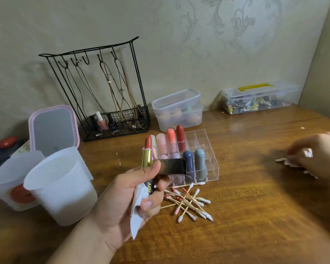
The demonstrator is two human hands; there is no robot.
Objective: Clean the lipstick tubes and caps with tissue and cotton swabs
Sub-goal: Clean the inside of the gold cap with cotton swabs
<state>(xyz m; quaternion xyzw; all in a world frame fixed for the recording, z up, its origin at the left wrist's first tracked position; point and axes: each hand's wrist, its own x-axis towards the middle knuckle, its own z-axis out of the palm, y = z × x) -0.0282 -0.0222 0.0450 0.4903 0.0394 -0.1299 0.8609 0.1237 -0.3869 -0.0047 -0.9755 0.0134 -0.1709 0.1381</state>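
Two hands are over our wooden table [246, 216]. Our left hand [122, 197] sits near the middle, fingers closed around an uncapped lipstick [147, 155] held upright, its red bullet above a gold sleeve. The same grip pins a black glittery cap [171, 166] lying crosswise under the thumb, and a piece of white tissue [138, 212] tucked against the palm.

Just behind that hand stands the clear acrylic organizer [204, 141], with capped lipsticks filling its left and front slots while its right rear cells hold nothing. A loose heap of cotton swabs [189, 201], several with pink-stained tips, lies touching the organizer's front edge, just right of our left fingers.

Our right hand [316, 157] is blurred near the table's right edge, lying on a second cluster of white swabs [291, 162]; we cannot tell whether its fingers are pinching any.

Between the two swab piles the tabletop is bare wood, and so is the whole near edge. Two frosted white cups [63, 187] crowd the left side, well apart from the swabs.
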